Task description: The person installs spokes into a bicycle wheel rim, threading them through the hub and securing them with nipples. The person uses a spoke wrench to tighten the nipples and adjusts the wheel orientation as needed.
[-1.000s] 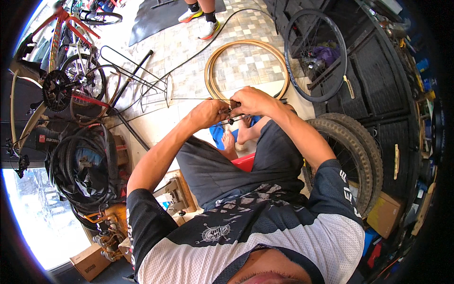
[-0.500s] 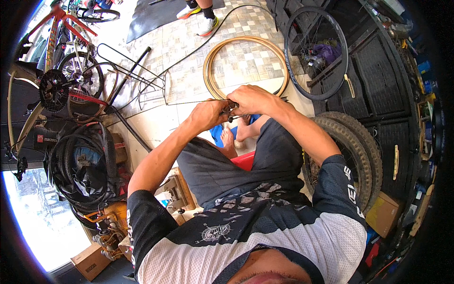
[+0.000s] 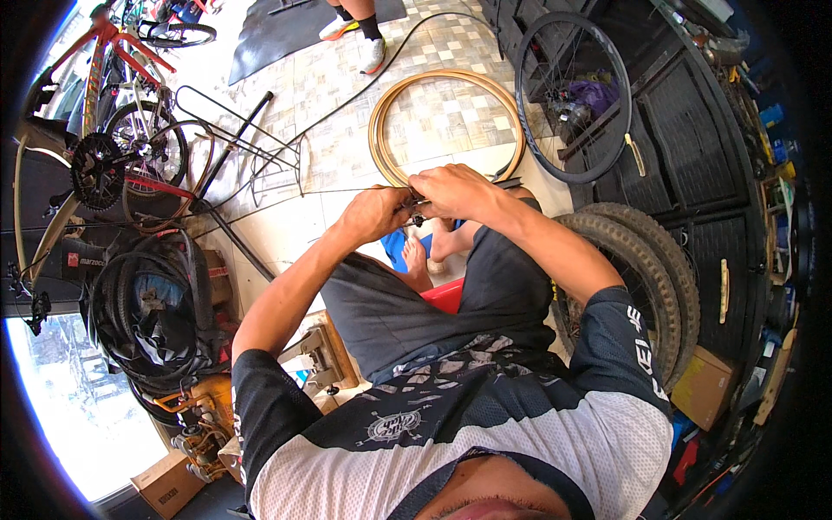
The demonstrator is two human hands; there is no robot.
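Observation:
In front of my knees, both hands meet on a small dark metal part [image 3: 419,219], perhaps a bicycle component. Its kind is hard to tell because fingers cover most of it. My left hand [image 3: 374,214] is closed round its left side. From the right, my right hand [image 3: 454,191] grips it with bent fingers, knuckles up. A thin dark cable [image 3: 334,190] runs leftward from near my left hand toward the bicycle. Below the hands are my bare feet [image 3: 418,256] and a blue thing [image 3: 395,250] on the floor.
Tan tyres [image 3: 379,130] lie on the tiles ahead. A wheel [image 3: 626,95] leans on black cabinets [image 3: 706,130]; knobby tyres [image 3: 667,260] stand at my right. Leftward are a bicycle [image 3: 97,165], a thin metal stand [image 3: 260,139] and coiled tyres [image 3: 121,286]. Another person's shoe [image 3: 372,55] is beyond.
My right hand has shifted slightly left, and the small part has turned between my fingers: a light rod end that showed before is now hidden. The other person's shoe has moved a little.

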